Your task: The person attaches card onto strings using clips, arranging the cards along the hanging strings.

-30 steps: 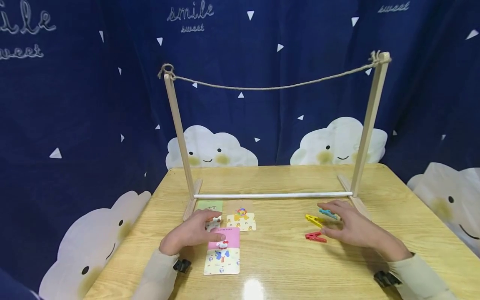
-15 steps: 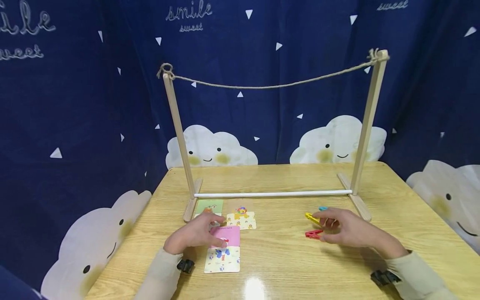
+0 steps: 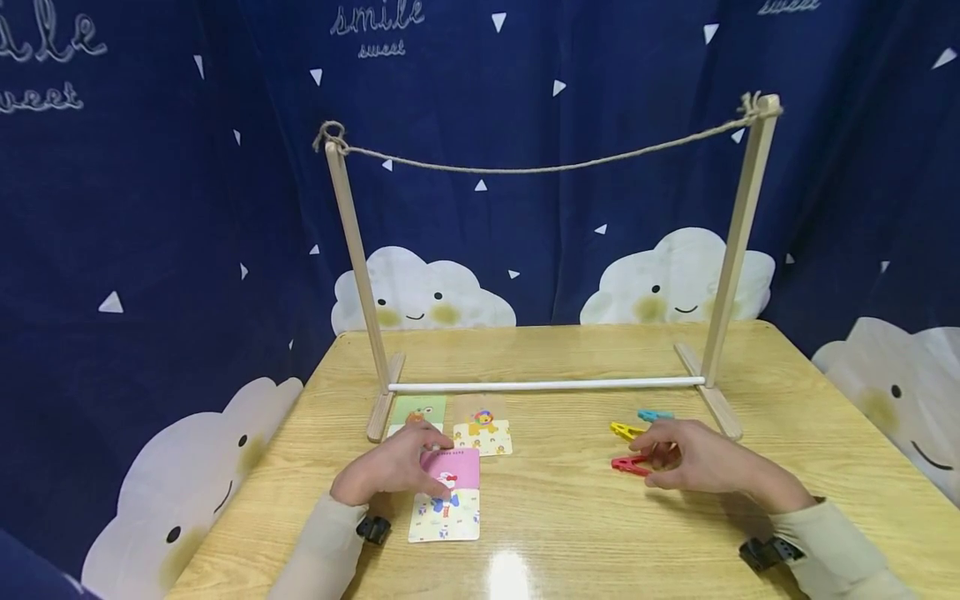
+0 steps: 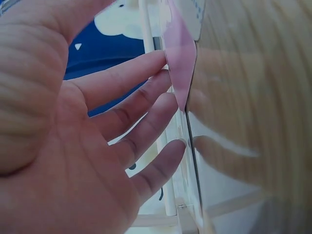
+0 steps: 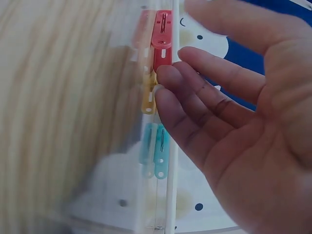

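A pink and cream card [image 3: 463, 518] with a cartoon figure lies on the table. My left hand [image 3: 393, 462] spans its upper left part, thumb over the card. In the left wrist view, the index fingertip meets the edge of the pink part [image 4: 180, 58]; whether the thumb touches it is hidden. Behind lie a green card [image 3: 420, 407], partly covered by that hand, and a lion card [image 3: 482, 433]. My right hand [image 3: 697, 458] hovers with loosely bent fingers beside a red clothespin [image 3: 630, 465], holding nothing. A yellow clothespin [image 3: 624, 430] and a blue clothespin [image 3: 655, 414] lie just beyond.
Behind the cards stands a wooden frame with a left post [image 3: 356, 250], a right post [image 3: 741, 242] and a white bar [image 3: 547, 386] low down. A sagging rope [image 3: 510, 171] joins the post tops. A dark blue curtain [image 3: 525, 92] hangs behind the table [image 3: 570, 517].
The right hand has come closer to the person, baring the blue clothespin, and its fingers are more bent. The left hand has shifted slightly right over the pink card.
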A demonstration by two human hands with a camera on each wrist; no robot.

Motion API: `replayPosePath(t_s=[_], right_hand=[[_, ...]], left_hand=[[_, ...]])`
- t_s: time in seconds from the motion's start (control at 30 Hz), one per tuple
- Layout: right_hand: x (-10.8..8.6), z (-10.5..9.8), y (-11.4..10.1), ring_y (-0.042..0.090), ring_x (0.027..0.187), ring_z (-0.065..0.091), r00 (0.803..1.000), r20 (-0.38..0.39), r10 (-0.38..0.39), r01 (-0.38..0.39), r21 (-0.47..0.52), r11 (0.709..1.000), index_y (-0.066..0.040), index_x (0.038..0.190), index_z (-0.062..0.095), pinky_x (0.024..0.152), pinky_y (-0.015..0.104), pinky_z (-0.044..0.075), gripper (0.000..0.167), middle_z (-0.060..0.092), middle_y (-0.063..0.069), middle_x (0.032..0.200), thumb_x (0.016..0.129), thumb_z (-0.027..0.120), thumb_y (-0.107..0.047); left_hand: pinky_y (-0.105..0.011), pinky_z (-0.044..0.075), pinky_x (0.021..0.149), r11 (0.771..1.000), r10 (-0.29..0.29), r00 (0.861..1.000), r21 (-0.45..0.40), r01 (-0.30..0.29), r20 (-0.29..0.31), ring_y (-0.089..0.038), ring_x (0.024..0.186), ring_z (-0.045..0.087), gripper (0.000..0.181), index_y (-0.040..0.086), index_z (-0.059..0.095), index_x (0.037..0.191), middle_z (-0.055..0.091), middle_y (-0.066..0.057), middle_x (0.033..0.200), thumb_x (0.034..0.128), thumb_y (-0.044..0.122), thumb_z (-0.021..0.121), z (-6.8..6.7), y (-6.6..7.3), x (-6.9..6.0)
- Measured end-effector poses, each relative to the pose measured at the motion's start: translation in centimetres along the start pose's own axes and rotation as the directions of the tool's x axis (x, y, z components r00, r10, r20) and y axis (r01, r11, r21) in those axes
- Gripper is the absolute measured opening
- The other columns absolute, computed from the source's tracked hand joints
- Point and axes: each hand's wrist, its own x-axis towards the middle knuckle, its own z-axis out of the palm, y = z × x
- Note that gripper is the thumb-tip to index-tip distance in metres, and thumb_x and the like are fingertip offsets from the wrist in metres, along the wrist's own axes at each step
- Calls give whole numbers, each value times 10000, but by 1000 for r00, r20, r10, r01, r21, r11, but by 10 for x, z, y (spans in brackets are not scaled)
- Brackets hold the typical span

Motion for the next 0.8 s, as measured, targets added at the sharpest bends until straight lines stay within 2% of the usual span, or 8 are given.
replayPosePath(t_s=[0.3, 0.5, 0.8], right_hand=[[0, -1, 5, 118, 822, 623, 1000, 15, -2, 2, 13, 1000, -143, 1175, 743, 678, 252, 542, 338, 656, 17, 991, 856, 855, -157], [0, 0, 6, 97, 787, 596, 1000, 11, 3, -3, -10, 1000, -151, 1160, 750, 652, 240, 520, 338, 633, 7, 955, 842, 862, -139], [2, 1, 7, 82, 761, 581, 1000, -1, -8, 8, -56, 998, -186, 1108, 757, 634, 231, 510, 315, 612, -24, 916, 824, 870, -108]], left_hand=[[-415, 472, 945, 1000, 21, 1000, 15, -21, -9, -229, 1090, 561, 657, 91, 725, 1211, 673, -11, 1163, 663, 327, 999, 3, -2, 3], [-402, 473, 922, 1000, 7, 1000, 24, -7, -6, -202, 1043, 561, 637, 106, 717, 1185, 665, 8, 1115, 658, 320, 1003, 4, -1, 4], [-453, 472, 962, 1000, -22, 1000, 8, 22, -2, -211, 1081, 556, 643, 98, 690, 1196, 653, 6, 1121, 667, 289, 1001, 3, 0, 3]])
